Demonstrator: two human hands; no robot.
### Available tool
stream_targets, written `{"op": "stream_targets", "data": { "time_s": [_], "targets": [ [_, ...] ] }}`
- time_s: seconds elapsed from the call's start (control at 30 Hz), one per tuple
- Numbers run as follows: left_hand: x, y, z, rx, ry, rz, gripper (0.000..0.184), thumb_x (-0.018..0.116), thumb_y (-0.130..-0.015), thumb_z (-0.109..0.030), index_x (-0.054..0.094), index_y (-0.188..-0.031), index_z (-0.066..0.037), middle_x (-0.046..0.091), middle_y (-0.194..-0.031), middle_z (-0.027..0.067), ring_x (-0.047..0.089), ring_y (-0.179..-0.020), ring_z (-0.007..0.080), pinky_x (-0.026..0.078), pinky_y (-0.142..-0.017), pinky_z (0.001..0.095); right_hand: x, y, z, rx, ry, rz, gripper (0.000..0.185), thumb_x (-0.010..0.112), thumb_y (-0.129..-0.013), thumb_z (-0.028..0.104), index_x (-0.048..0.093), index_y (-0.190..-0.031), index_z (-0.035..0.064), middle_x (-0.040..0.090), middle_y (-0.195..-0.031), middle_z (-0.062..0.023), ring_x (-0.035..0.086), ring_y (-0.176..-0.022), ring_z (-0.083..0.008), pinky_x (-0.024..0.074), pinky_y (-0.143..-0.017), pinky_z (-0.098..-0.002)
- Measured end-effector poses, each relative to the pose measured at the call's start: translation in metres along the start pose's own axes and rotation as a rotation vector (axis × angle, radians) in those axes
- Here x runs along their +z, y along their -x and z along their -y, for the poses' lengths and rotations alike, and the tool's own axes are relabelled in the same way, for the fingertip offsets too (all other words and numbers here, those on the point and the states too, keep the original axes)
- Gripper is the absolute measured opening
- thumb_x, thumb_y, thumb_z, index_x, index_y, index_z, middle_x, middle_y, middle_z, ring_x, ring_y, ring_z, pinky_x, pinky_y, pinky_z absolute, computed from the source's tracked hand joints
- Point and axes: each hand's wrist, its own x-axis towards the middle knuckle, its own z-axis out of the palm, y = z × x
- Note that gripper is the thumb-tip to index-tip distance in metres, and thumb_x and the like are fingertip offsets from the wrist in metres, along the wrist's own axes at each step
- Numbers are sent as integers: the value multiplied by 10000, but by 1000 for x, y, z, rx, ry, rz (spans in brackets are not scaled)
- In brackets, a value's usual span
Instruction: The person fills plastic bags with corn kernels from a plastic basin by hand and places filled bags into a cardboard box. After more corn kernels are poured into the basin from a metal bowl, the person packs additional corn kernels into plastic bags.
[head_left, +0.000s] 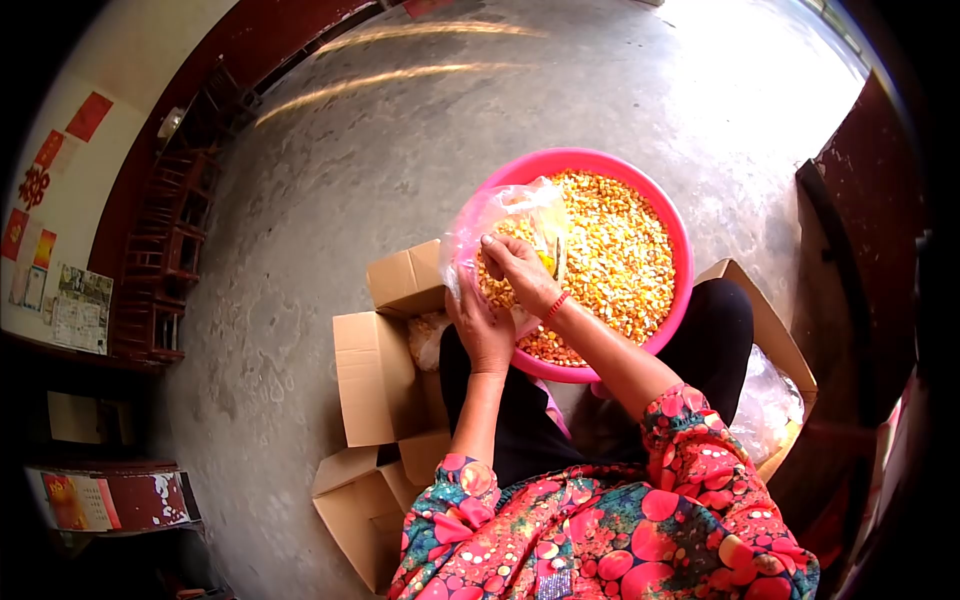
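A pink basin (683,250) full of yellow-orange corn kernels (625,245) stands in front of me, between my knees. Over its left part lies a clear plastic bag (535,200), with kernels showing through or inside it. My left hand (482,330) is closed on the near left side of the bag, at the basin's rim. Above the bag is my right hand (522,274), a red bracelet on its wrist, its fingertips drawn together in a pinch. What they hold, if anything, is too small to tell. A yellow patch and a dark strip show beside the right hand.
Open cardboard boxes (372,365) stand to my left, with a plastic bag partly inside. Another box (775,325) at my right holds clear plastic (768,400). Wooden stools (160,270) line the left wall. Grey concrete floor (300,200) stretches ahead.
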Motion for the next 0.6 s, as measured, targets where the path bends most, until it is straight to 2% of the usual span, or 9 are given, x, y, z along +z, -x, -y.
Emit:
{"op": "stream_targets", "data": {
  "time_s": [0.07, 0.13, 0.17, 0.27, 0.37, 0.43, 0.5, 0.57, 0.6],
  "targets": [
    [-3, 0, -3, 4, -3, 10, 598, 530, -713, -44, 392, -1291, 23, 470, -1214, 267, 426, -1134, 427, 328, -982, 472, 0, 2, 4, -4, 56, 34, 319, 503, -930, 327, 484, -688, 120, 399, -594, 74, 349, -536, -32, 291, -480, -196],
    [-4, -5, -3, -68, 51, 129, 676, 486, -668, -14, 334, -1324, 46, 384, -1273, 299, 356, -1185, 454, 279, -1029, 472, -1, 1, 14, 111, 51, 68, 395, 488, -935, 376, 437, -630, 131, 365, -565, 77, 302, -493, -35, 247, -439, -211],
    [-3, -7, -4, -62, 55, 137, 676, 486, -668, -14, 334, -1324, 46, 384, -1273, 299, 356, -1185, 454, 279, -1029, 472, -2, 3, 21, 106, 48, 59, 395, 488, -935, 376, 437, -630, 131, 365, -565, 77, 302, -493, -35, 247, -439, -211],
    [1, -9, -4, -86, 39, 100, 674, 453, -656, 17, 340, -1319, 55, 399, -1270, 305, 360, -1183, 452, 275, -1031, 466, -8, 12, 55, 95, 61, 275, 434, 444, -956, 371, 361, -595, 146, 291, -553, 70, 239, -489, -50, 215, -447, -225],
    [-1, -8, -5, -51, 47, 84, 675, 447, -658, 21, 339, -1323, 54, 396, -1279, 303, 358, -1186, 451, 272, -1033, 463, -27, 18, 96, 81, 132, 297, 445, 445, -957, 363, 351, -579, 147, 277, -546, 75, 236, -490, -43, 205, -444, -221],
    [-1, -8, -4, -34, 31, 92, 703, 458, -648, 28, 322, -1338, 45, 390, -1292, 299, 356, -1190, 450, 267, -1036, 466, -57, 13, 109, 43, 263, 177, 443, 441, -959, 362, 376, -574, 153, 303, -536, 75, 261, -488, -38, 212, -443, -218],
    [-2, -7, -5, -39, 45, 109, 728, 472, -637, 36, 313, -1347, 33, 390, -1297, 295, 359, -1189, 450, 264, -1038, 470, -102, -2, 97, -72, 623, -100, 452, 461, -940, 381, 480, -605, 79, 396, -529, 38, 339, -470, -57, 275, -430, -262],
    [-1, -6, 0, -25, 37, 121, 748, 489, -631, 35, 304, -1355, 24, 389, -1298, 296, 357, -1193, 451, 261, -1040, 474, -134, -6, 91, -122, 1039, -324, 437, 472, -924, 346, 509, -646, 10, 477, -534, -63, 446, -478, -149, 361, -486, -350],
    [-1, -5, 1, -17, 5, 105, 735, 499, -627, 12, 329, -1343, 22, 421, -1267, 286, 384, -1163, 441, 280, -1019, 472, -140, -4, 86, -174, 1111, -377, 394, 481, -905, 307, 527, -691, -21, 540, -592, -154, 520, -534, -267, 400, -568, -424]
  ]
}}
